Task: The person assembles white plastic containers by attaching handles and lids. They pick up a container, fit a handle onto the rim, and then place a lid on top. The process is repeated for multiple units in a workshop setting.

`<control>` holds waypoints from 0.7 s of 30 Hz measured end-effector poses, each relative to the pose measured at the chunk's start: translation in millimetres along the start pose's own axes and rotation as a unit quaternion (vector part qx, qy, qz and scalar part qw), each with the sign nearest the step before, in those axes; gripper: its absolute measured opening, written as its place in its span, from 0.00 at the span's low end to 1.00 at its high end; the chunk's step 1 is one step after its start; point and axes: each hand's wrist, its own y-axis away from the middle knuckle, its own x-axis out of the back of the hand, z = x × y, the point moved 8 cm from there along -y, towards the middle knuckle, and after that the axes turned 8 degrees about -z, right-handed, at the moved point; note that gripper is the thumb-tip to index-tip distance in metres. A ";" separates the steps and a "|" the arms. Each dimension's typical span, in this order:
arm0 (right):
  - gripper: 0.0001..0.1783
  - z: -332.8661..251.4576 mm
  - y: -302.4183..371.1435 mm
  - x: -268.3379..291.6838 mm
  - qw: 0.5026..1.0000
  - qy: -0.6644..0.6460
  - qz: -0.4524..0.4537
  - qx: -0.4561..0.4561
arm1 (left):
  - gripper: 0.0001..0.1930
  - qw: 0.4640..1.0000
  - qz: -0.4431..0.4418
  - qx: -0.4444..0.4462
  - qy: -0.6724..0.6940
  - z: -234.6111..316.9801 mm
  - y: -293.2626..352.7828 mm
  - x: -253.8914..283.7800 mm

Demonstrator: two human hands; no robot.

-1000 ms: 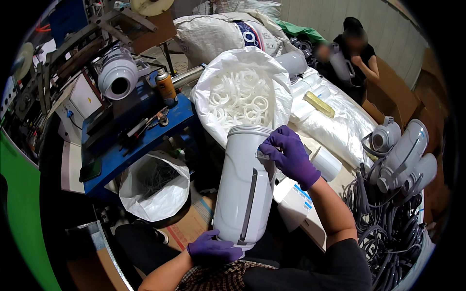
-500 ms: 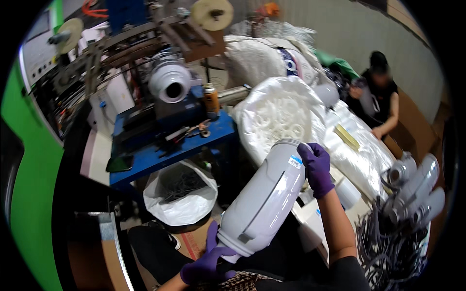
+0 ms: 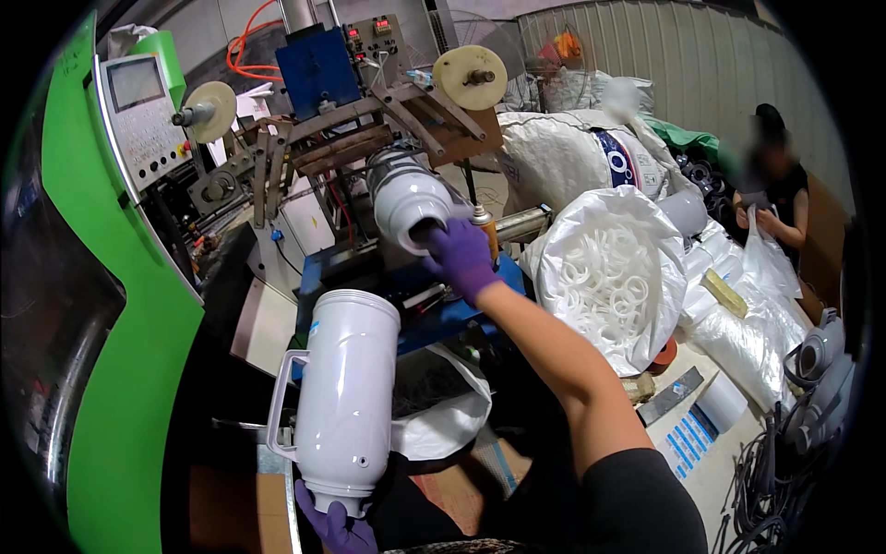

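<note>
Two pale grey jugs are at the person's hands. The held jug is close to upright, in front of the left part of the blue bench, its rimmed top up and its handle on the left side; a small round hole shows low on its front. The left hand, in a purple glove, supports it from below, its fingers parted and curled about the narrow bottom end. The second jug sits above the bench on the metal frame, its dark opening turned toward the person. The right hand, gloved alike, is at the right side of that opening; its fingers are bent, but blur hides the fingertips, so I cannot tell whether they pinch the rim. Just behind this hand, near the bench's right edge, stands a spray can. Below the bench's front edge hangs open a white bag. Right of the bench, a white sack is full of pale rings. Toward the near edge of the pale worktop lie a sheet of blue stickers and a white cylinder; beyond its far right corner sits another person.
</note>
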 end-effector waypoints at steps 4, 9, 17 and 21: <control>0.22 -71.9 136.9 108.9 0.983 -0.010 0.128 0.128 | 0.28 0.980 0.040 0.095 0.173 -23.8 -49.1 32.2; 0.28 -47.9 297.5 231.4 0.978 -0.188 0.086 0.010 | 0.34 0.953 -0.026 0.108 0.282 -43.9 -168.1 -40.3; 0.23 -50.2 329.5 192.2 0.947 -0.307 -0.045 -0.081 | 0.29 0.940 -0.113 -0.189 -0.261 101.6 -329.9 -212.8; 0.22 -84.0 319.7 167.3 0.941 -0.319 -0.106 -0.021 | 0.16 0.849 -0.262 -0.212 -0.408 60.0 -404.3 -261.8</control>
